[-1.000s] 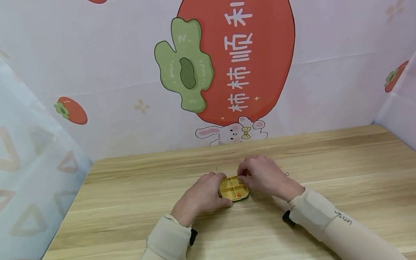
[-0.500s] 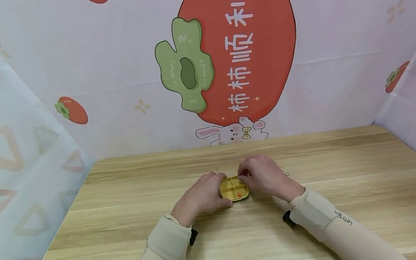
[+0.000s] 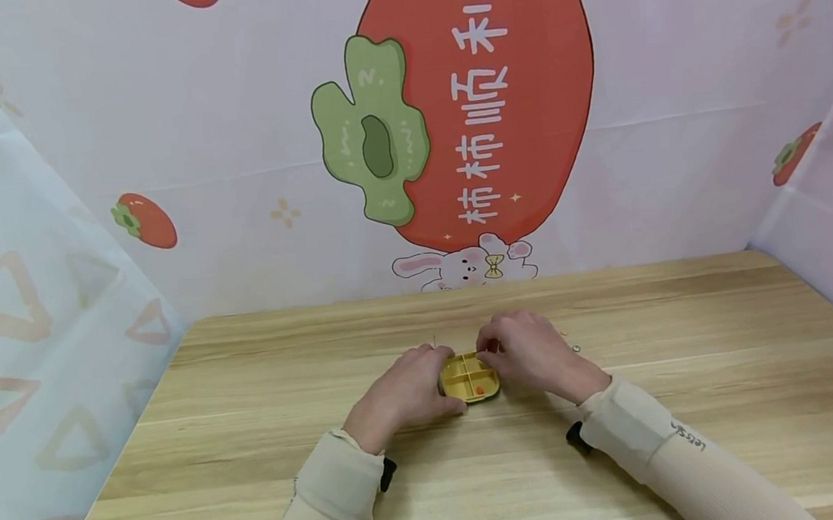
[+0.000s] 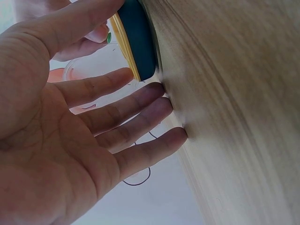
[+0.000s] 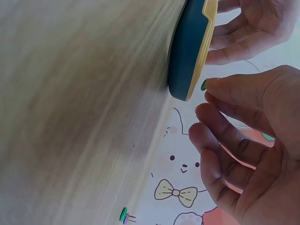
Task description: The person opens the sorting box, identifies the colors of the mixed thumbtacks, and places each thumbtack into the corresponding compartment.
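A small box with a dark teal outside and a yellow divided inside sits on the wooden table. My left hand holds it across its left side, thumb at the near end and index finger at the far end; the other fingers are spread, their tips at the tabletop. An orange piece lies in the near right compartment. Over the far right part of the box, my right hand pinches a small green thumbtack between thumb and index finger. Its remaining fingers curl loosely.
Green and purple thumbtacks lie on the tabletop to the right of the box. In the head view these small pieces sit just beyond my right wrist. A printed cloth hangs behind the table's back edge.
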{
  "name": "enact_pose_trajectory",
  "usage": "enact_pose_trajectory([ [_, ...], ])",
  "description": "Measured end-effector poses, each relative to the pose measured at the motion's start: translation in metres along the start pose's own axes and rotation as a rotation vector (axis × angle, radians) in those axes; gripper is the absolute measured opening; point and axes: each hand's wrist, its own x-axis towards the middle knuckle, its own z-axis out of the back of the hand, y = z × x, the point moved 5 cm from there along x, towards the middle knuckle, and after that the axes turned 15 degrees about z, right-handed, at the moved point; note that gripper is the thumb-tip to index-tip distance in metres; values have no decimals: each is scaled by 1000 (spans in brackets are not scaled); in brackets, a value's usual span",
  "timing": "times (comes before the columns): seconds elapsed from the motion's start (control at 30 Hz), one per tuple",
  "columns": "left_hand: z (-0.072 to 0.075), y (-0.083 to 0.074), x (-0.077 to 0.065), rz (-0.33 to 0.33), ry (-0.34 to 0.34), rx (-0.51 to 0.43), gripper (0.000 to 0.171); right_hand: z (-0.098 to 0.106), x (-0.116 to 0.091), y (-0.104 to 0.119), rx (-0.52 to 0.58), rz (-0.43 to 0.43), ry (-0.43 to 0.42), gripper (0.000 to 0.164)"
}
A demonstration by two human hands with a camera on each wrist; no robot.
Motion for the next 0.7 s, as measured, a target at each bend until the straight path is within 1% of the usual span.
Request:
enact_pose_trajectory([
  [0.4, 0, 0, 0, -9, 1, -4, 67, -1, 1, 0, -8, -5, -2, 3],
  [0.7, 1, 0, 0, -10, -9, 12, 67, 1, -1, 0, -2, -31, 7, 3],
])
